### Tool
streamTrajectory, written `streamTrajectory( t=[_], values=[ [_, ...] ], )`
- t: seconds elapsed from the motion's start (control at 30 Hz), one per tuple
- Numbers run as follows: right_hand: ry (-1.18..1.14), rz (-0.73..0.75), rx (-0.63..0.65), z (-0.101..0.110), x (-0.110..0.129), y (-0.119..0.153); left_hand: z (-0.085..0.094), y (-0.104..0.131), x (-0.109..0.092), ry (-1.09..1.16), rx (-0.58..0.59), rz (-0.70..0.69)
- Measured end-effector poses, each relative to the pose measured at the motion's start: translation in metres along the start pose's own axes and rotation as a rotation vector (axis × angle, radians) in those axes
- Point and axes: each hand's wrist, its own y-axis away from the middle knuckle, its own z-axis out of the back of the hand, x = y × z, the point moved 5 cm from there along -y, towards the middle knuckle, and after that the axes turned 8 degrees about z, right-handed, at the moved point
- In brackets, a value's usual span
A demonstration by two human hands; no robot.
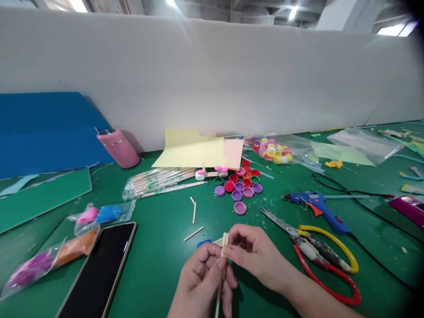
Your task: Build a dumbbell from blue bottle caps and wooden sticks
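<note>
My left hand [207,276] is closed round thin wooden sticks [219,297] near the front edge of the view, thumb pressed on them. The sticks stand roughly upright, their tops side by side. Against their upper part, my right hand [253,249] pinches with thumb and fingers. Partly hidden behind both hands are a blue object [203,243] and more pale sticks. Short cut stick pieces [194,213] lie on the green table beyond my left hand. Further back sit loose coloured bottle caps [240,208].
Scissors [314,251] and a blue glue gun [319,207] with its cord lie at right. A phone [99,269] and bagged clay [33,269] are at left. Behind are bagged sticks [159,181], a pink bottle [118,148] and yellow paper [195,150].
</note>
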Motion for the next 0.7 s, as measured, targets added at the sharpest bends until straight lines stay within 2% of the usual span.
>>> streamTrajectory(
  t=[0.5,0.6,0.7],
  values=[
    [-0.032,-0.021,0.015,-0.001,-0.002,0.000,-0.002,-0.001,0.000,0.024,0.014,-0.011],
    [0.048,0.002,0.028,-0.001,0.002,0.000,-0.001,0.001,-0.002,0.027,0.008,-0.012],
    [0.225,0.067,0.028,0.002,0.009,0.002,-0.001,0.001,-0.003,0.033,-0.006,-0.002]
  ],
)
